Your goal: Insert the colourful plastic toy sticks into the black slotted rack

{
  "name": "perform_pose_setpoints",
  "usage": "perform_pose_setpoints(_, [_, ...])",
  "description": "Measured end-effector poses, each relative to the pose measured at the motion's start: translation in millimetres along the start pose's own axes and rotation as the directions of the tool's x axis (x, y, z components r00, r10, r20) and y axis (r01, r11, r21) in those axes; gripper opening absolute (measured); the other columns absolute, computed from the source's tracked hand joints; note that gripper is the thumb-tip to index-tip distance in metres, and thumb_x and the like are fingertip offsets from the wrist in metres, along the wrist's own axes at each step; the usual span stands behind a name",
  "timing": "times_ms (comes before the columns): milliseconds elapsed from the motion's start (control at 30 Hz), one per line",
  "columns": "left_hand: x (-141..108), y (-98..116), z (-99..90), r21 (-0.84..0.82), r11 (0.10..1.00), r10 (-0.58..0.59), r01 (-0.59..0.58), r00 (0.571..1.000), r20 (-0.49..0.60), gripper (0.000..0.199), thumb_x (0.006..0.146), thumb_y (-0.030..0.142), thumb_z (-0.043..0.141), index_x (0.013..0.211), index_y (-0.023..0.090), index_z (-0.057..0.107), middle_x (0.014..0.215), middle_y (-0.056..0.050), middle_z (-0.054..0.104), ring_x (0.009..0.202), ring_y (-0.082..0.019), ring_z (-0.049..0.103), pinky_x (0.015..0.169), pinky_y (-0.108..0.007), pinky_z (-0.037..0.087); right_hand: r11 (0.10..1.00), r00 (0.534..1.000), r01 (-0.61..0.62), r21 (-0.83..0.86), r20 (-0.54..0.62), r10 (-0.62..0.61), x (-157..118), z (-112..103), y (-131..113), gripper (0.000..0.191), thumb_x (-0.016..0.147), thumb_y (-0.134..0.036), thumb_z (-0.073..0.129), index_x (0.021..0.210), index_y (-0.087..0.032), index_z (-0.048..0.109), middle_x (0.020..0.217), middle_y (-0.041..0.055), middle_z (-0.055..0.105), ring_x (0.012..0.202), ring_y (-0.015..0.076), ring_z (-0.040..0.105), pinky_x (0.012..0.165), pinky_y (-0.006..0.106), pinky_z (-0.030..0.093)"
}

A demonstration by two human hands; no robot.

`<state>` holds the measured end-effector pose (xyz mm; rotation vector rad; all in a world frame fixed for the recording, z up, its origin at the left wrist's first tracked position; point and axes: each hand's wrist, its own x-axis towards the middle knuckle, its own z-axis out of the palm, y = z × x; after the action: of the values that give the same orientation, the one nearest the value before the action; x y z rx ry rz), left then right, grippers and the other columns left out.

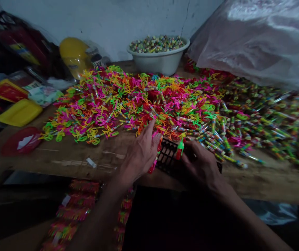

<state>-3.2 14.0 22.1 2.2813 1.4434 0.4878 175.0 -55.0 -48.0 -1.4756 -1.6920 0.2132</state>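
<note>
A big heap of small neon plastic toy pieces [128, 101], pink, green, orange and yellow, covers the wooden table [68, 157]. At the table's near edge lies a black grid tray [168, 155]. My left hand [140, 155] rests beside it, fingers reaching into the heap, with a red-pink piece [153, 165] under its fingers. My right hand [201, 164] is on the tray's right side, its fingers closed around a red and green piece [180, 149] standing in the grid.
A white basin [159, 57] full of wrapped tubes stands at the back. More wrapped tubes [264, 122] spread on the right below a large clear plastic bag [256, 42]. Yellow lid [20, 112], red lid [21, 140] and yellow helmet [73, 55] sit left. Filled strips [73, 205] hang below.
</note>
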Motion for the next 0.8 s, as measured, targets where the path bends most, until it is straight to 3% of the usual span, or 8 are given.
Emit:
perform_pose_setpoints(133, [13.9,-3.9,-9.5,-0.059,0.998,0.013,-0.015,0.999,-0.034,0.04,0.097,0.029,0.036,0.134,0.017,0.045,0.133,-0.008,0.051,0.123,-0.021,0.047,0.105,-0.037,0.036,0.978,0.994,-0.098,0.184,-0.03,0.105,12.1,15.4,-5.2,0.013,0.087,-0.025,0.051,0.077,-0.018,0.055,0.068,-0.001,0.054,0.059,0.0112,0.048,0.058,0.022,0.039])
perform_pose_setpoints(267, [36.4,-21.6,4.0,-0.36,0.93,0.117,-0.077,0.989,0.09,0.034,0.096,0.026,0.037,0.124,0.019,0.055,0.113,-0.003,0.063,0.105,-0.017,0.058,0.092,-0.029,0.044,0.957,0.99,-0.14,0.253,0.011,0.142,19.8,36.3,-4.2,0.017,0.088,-0.025,0.046,0.079,-0.017,0.058,0.07,0.0001,0.057,0.061,0.0119,0.05,0.059,0.022,0.039])
perform_pose_setpoints(367, [46.4,-33.8,15.3,-0.507,0.856,0.174,-0.098,0.979,0.105,0.03,0.096,0.028,0.037,0.112,0.019,0.061,0.104,-0.001,0.064,0.097,-0.015,0.059,0.088,-0.026,0.045,0.954,0.985,-0.172,0.245,0.042,0.166,21.3,44.3,0.0,0.017,0.089,-0.024,0.045,0.08,-0.017,0.058,0.075,0.0013,0.059,0.065,0.013,0.053,0.061,0.023,0.04])
perform_pose_setpoints(500, [45.2,-33.8,16.3,-0.473,0.874,0.161,-0.113,0.985,0.063,0.027,0.095,0.025,0.039,0.1,0.016,0.064,0.099,-0.003,0.063,0.093,-0.014,0.058,0.085,-0.024,0.042,0.964,0.991,-0.132,0.232,0.05,0.124,20.0,43.7,3.2,0.016,0.087,-0.02,0.046,0.092,-0.018,0.061,0.079,0.0016,0.061,0.067,0.0131,0.055,0.062,0.022,0.041])
perform_pose_setpoints(667, [42.2,-29.8,14.9,-0.393,0.908,0.166,-0.147,0.986,0.014,0.025,0.095,0.024,0.041,0.094,0.014,0.063,0.095,-0.004,0.062,0.09,-0.014,0.057,0.082,-0.024,0.042,0.999,1.0,0.004,0.043,0.026,-0.005,19.3,43.6,-0.5,0.01,0.081,-0.013,0.049,0.082,-0.016,0.058,0.074,0.0021,0.059,0.065,0.0134,0.054,0.059,0.022,0.039])
perform_pose_setpoints(800, [42.6,-31.3,18.7,-0.395,0.908,0.151,-0.139,0.989,-0.001,0.024,0.095,0.024,0.042,0.093,0.014,0.064,0.087,-0.001,0.062,0.081,-0.012,0.056,0.077,-0.022,0.041,0.999,0.999,-0.054,-0.007,-0.002,0.054,19.4,45.6,-1.6,0.007,0.081,-0.016,0.052,0.078,-0.016,0.059,0.066,-0.0004,0.055,0.057,0.0112,0.049,0.055,0.022,0.036])
